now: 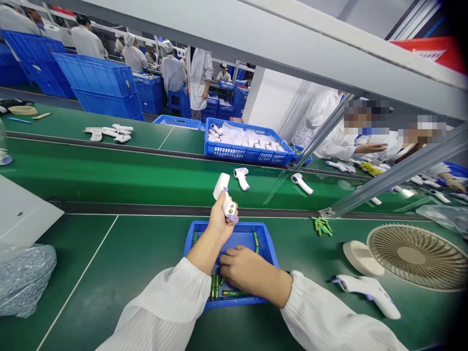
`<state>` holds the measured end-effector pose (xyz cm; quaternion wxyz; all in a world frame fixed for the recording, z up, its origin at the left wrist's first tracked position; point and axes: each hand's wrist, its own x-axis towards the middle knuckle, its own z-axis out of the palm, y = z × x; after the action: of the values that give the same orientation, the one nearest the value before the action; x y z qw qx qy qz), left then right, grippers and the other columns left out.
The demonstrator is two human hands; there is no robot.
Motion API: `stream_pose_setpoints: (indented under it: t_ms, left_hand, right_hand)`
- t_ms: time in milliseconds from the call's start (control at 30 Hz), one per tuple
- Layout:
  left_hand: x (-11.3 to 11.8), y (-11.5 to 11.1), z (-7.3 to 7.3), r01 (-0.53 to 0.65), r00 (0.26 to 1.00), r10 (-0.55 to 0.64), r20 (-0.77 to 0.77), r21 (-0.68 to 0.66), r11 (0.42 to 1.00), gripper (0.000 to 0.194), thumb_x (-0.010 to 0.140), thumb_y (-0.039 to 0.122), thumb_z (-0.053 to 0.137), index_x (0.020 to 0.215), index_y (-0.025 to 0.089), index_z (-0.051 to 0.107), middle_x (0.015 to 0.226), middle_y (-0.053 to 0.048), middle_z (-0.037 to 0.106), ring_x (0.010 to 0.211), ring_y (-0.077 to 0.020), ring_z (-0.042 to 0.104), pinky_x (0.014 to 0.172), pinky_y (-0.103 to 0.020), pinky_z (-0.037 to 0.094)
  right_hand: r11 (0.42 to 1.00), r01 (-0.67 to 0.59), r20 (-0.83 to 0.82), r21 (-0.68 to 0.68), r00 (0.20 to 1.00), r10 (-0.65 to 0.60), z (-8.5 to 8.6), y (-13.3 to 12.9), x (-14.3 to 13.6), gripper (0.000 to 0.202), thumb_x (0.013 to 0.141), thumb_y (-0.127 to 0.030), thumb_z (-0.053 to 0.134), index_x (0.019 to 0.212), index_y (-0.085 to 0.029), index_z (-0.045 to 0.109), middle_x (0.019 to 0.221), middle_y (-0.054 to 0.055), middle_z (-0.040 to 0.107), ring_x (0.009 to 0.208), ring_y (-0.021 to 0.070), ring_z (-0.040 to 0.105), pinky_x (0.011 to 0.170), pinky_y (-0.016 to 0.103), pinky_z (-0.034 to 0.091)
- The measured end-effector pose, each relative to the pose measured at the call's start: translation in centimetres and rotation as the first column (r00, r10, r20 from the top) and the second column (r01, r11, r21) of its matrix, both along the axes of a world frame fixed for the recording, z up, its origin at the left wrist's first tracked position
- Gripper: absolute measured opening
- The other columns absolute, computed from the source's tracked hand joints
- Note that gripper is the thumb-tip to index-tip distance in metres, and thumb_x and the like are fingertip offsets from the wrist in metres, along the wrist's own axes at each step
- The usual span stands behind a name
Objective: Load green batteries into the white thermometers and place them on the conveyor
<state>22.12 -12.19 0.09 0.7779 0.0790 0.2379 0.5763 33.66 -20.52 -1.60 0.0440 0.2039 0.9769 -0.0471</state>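
Infrared thermometer (pixel 225 197) is gripped upright in the left hand (pixel 219 220) above the blue tray (pixel 268 248). The right hand (pixel 239 268) curls over green batteries (pixel 216 286) in that tray, nothing visibly pinched yet, so loading seems barely begun; another thermometer (pixel 369 291) waits on the counter (pixel 120 263).

A factory assembly line: a green conveyor belt (pixel 146 178) carries white handheld thermometers (pixel 241 178) past the tabletop (pixel 109 273), blue plastic crates (pixel 98 85) stack at 11 o'clock, and workers in white coats and caps (pixel 171 73) stand at 12 o'clock.
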Motion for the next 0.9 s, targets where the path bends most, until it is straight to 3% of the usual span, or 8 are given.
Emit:
stream_pose_setpoints:
  t_ms: [133,233,300,433,500,733,833,900]
  left_hand:
    - [0.0,0.0,0.1,0.000,1.000,0.000,-0.016,-0.009,1.000,0.033,0.084,0.047,0.061,0.077,0.018,0.046,0.051,0.006,0.041,0.032,-0.0030,0.025,0.031,-0.015,0.010]
    - [0.1,0.0,0.1,0.003,1.000,-0.003,-0.022,-0.013,1.000,0.034,0.084,0.048,0.061,0.077,0.018,0.045,0.051,0.006,0.041,0.032,-0.0030,0.024,0.031,-0.015,0.010]
    - [0.2,0.0,0.1,0.010,0.999,-0.011,-0.039,-0.013,1.000,0.035,0.084,0.049,0.060,0.076,0.018,0.046,0.050,0.006,0.042,0.031,-0.0029,0.024,0.030,-0.015,0.010]
    - [0.7,-0.2,0.2,0.041,0.992,-0.046,-0.121,-0.036,0.998,0.035,0.085,0.049,0.059,0.074,0.017,0.047,0.049,0.005,0.043,0.030,-0.0036,0.026,0.030,-0.016,0.010]
    - [0.9,-0.4,0.2,0.070,0.984,-0.078,-0.158,-0.056,0.996,0.037,0.084,0.051,0.059,0.073,0.017,0.048,0.047,0.005,0.042,0.030,-0.0040,0.027,0.030,-0.016,0.011]
    - [1.2,-0.6,0.0,0.094,0.982,-0.101,-0.158,-0.052,0.994,0.046,0.073,0.053,0.071,0.065,0.017,0.044,0.044,0.007,0.037,0.032,-0.0020,0.026,0.032,-0.015,0.012]
    - [1.2,-0.6,-0.1,0.111,0.981,-0.121,-0.149,-0.075,0.991,0.045,0.074,0.052,0.070,0.064,0.017,0.044,0.043,0.007,0.035,0.032,-0.0022,0.025,0.032,-0.015,0.012]
    - [1.1,-0.5,-0.1,0.135,0.979,-0.144,-0.147,-0.070,0.988,0.044,0.075,0.053,0.069,0.067,0.016,0.046,0.044,0.007,0.037,0.032,-0.0026,0.025,0.032,-0.015,0.012]
  right_hand:
    - [0.995,-0.007,0.000,0.102,1.000,0.007,-0.3,0.6,0.9,0.013,0.091,-0.010,0.052,0.089,-0.014,0.064,0.082,0.006,0.065,0.076,0.0201,0.058,0.069,0.033,0.046]
    - [0.984,0.171,-0.264,0.046,0.952,-0.153,0.3,1.3,2.6,0.025,0.093,-0.010,0.046,0.111,-0.015,0.062,0.083,0.006,0.065,0.078,0.0196,0.060,0.071,0.033,0.049]
    - [0.951,0.307,-0.538,-0.036,0.796,-0.278,1.2,1.8,3.4,0.031,0.094,-0.011,0.044,0.121,-0.019,0.058,0.092,0.007,0.066,0.085,0.0188,0.062,0.075,0.033,0.052]
    - [0.859,0.474,-0.873,-0.192,0.318,-0.371,2.9,2.7,2.8,0.026,0.092,-0.011,0.054,0.113,-0.025,0.062,0.100,0.005,0.070,0.092,0.0179,0.066,0.081,0.034,0.054]
    - [0.858,0.482,-0.922,-0.175,0.225,-0.314,3.1,3.2,1.9,0.029,0.089,-0.008,0.058,0.111,-0.026,0.064,0.102,0.004,0.071,0.094,0.0189,0.066,0.084,0.036,0.054]
    - [0.878,0.478,-0.951,0.026,0.282,-0.126,1.4,4.6,1.4,0.039,0.083,-0.003,0.065,0.112,-0.029,0.066,0.102,0.003,0.074,0.089,0.0195,0.067,0.076,0.037,0.055]
    - [0.873,0.484,-0.912,0.054,0.379,-0.154,1.2,4.7,2.0,0.029,0.087,-0.010,0.063,0.109,-0.028,0.068,0.106,0.003,0.074,0.096,0.0210,0.066,0.081,0.039,0.054]
    - [0.882,0.471,-0.887,-0.013,0.402,-0.227,1.2,4.6,2.2,0.026,0.095,-0.024,0.052,0.118,-0.026,0.065,0.120,0.007,0.068,0.108,0.0239,0.062,0.089,0.044,0.052]
